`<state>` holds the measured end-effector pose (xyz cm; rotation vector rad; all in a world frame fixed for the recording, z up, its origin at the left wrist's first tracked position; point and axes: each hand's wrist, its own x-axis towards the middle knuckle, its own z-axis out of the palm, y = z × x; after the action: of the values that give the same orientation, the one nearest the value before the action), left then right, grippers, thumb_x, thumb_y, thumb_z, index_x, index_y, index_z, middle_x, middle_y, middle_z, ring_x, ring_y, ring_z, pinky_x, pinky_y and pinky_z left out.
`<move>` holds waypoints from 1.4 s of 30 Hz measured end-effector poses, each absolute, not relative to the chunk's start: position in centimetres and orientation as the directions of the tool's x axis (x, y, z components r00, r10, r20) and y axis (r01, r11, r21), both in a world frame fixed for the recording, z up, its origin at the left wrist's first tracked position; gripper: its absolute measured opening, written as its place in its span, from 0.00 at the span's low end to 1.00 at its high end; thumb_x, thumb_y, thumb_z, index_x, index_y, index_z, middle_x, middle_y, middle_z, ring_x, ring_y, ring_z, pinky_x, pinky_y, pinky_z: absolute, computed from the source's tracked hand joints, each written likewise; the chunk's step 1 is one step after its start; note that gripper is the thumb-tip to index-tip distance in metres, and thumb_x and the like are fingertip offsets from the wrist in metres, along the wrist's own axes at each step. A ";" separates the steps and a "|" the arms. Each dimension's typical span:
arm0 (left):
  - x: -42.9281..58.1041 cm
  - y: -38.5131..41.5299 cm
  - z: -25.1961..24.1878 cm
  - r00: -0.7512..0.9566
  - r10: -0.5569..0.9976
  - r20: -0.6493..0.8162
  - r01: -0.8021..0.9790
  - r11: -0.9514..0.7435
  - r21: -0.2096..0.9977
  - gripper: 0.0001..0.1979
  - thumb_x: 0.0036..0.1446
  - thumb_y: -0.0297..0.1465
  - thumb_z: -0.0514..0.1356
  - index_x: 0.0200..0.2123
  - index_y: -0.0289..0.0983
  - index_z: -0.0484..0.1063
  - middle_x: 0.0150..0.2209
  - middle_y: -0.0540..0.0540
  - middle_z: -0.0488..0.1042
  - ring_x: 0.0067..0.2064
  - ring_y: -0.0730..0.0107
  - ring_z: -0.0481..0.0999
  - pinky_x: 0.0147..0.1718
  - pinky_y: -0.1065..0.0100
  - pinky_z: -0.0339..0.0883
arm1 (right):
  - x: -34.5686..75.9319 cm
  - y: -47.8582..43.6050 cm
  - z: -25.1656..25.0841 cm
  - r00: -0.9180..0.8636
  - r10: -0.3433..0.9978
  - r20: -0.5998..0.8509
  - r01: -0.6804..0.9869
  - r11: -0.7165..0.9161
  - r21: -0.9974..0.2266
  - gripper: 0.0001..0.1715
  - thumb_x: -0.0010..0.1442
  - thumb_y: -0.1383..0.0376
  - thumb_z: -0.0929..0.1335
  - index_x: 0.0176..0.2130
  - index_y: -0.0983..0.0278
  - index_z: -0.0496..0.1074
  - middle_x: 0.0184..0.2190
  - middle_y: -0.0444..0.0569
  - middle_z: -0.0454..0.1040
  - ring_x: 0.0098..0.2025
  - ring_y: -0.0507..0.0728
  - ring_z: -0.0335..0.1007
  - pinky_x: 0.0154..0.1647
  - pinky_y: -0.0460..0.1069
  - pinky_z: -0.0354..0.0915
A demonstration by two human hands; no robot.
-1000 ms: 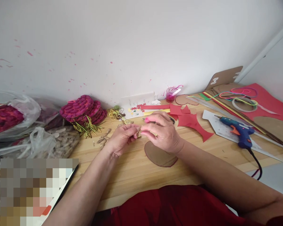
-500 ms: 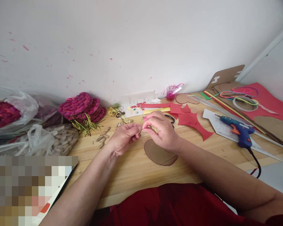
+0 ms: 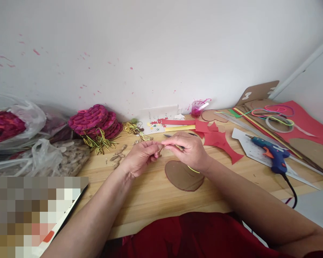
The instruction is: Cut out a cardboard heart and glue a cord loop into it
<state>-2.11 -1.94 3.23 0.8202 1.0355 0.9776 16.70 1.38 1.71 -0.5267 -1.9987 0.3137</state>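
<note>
My left hand [image 3: 143,156] is closed in a pinch above the table, with a small, thin brownish thing at its fingertips, too small to name. Against those fingertips my right hand [image 3: 190,148] pinches too, and what it holds is hidden. A bit of yellow-green cord [image 3: 194,170] shows beneath my right hand; whether it runs up into the fingers I cannot tell. Below lies a round cardboard disc [image 3: 183,177]. Behind my right hand are dark-handled scissors [image 3: 167,135], mostly covered. Several peanut shells [image 3: 115,157] lie left of my left hand.
Stacked magenta discs [image 3: 90,120] with yellow-green cords stand at the back left, near plastic bags [image 3: 45,154]. Red paper scraps [image 3: 220,141], star stickers [image 3: 158,123] and a cup of magenta paint [image 3: 197,108] are behind. A blue glue gun [image 3: 274,154] lies right.
My right hand has lowered slightly and its raised fingers have come down to my left fingertips. The yellow-green cord now shows lower, over the cardboard disc. My left hand stays nearly in place.
</note>
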 end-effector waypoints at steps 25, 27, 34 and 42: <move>-2.2 -1.9 3.2 0.184 0.935 -0.303 -0.169 0.333 0.928 0.14 0.37 0.34 0.74 0.23 0.33 0.75 0.19 0.52 0.69 0.23 0.79 0.62 0.23 0.75 0.53 | 17.4 1.5 2.3 -0.498 0.568 0.655 0.173 0.805 -0.567 0.13 0.61 0.74 0.70 0.42 0.61 0.81 0.32 0.47 0.82 0.30 0.51 0.72 0.31 0.45 0.65; -2.2 -1.9 3.2 0.186 0.933 -0.307 -0.168 0.338 0.926 0.13 0.37 0.34 0.73 0.23 0.33 0.75 0.19 0.52 0.69 0.23 0.79 0.62 0.23 0.75 0.54 | 17.3 1.5 2.3 -0.491 0.567 0.661 0.176 0.808 -0.563 0.11 0.60 0.74 0.71 0.41 0.62 0.81 0.30 0.46 0.81 0.29 0.50 0.71 0.31 0.45 0.64; -2.3 -1.9 3.1 0.207 0.922 -0.326 -0.173 0.362 0.916 0.12 0.37 0.32 0.73 0.24 0.33 0.76 0.20 0.52 0.69 0.23 0.79 0.63 0.24 0.75 0.54 | 17.4 1.5 2.3 -0.494 0.615 0.614 0.179 0.764 -0.620 0.08 0.59 0.72 0.72 0.39 0.64 0.82 0.30 0.47 0.81 0.26 0.50 0.71 0.27 0.45 0.63; -2.2 -1.8 2.9 0.223 0.919 -0.325 -0.169 0.365 0.915 0.13 0.38 0.34 0.74 0.24 0.34 0.76 0.20 0.52 0.69 0.23 0.79 0.63 0.24 0.74 0.54 | 17.5 1.6 2.2 -0.502 0.681 0.534 0.201 0.692 -0.694 0.07 0.59 0.70 0.72 0.38 0.64 0.82 0.32 0.48 0.82 0.29 0.51 0.73 0.29 0.45 0.64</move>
<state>-2.23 -1.82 2.91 0.8859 1.0700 0.9057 17.49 1.56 2.16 -0.6748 -2.0506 0.7160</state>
